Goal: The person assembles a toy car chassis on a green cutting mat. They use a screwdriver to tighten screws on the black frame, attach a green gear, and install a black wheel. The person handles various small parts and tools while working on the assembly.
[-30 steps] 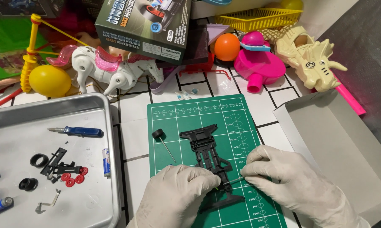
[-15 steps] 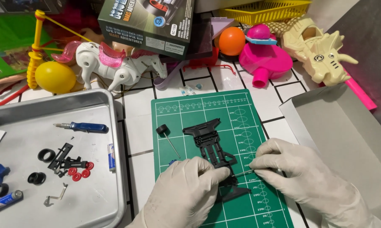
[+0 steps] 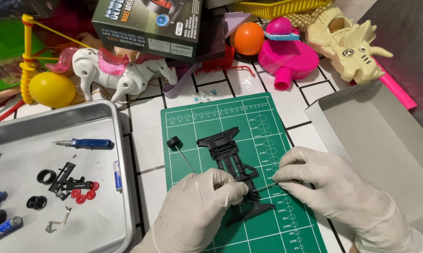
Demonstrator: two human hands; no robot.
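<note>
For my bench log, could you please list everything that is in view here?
cutting mat: 1, green, centre
chassis frame: 1, black, on mat
wheel on axle: 1, black, mat's left
metal tray: 1, silver, left
screwdriver: 1, blue handle, in tray
gears: several, red, in tray
toy horse: 1, white and pink, behind tray
dinosaur toy: 1, cream, top right
boxed toy: 1, dark, top
ball: 1, orange, top
left hand: gloved, on chassis frame
right hand: gloved, holding thin tool
</note>
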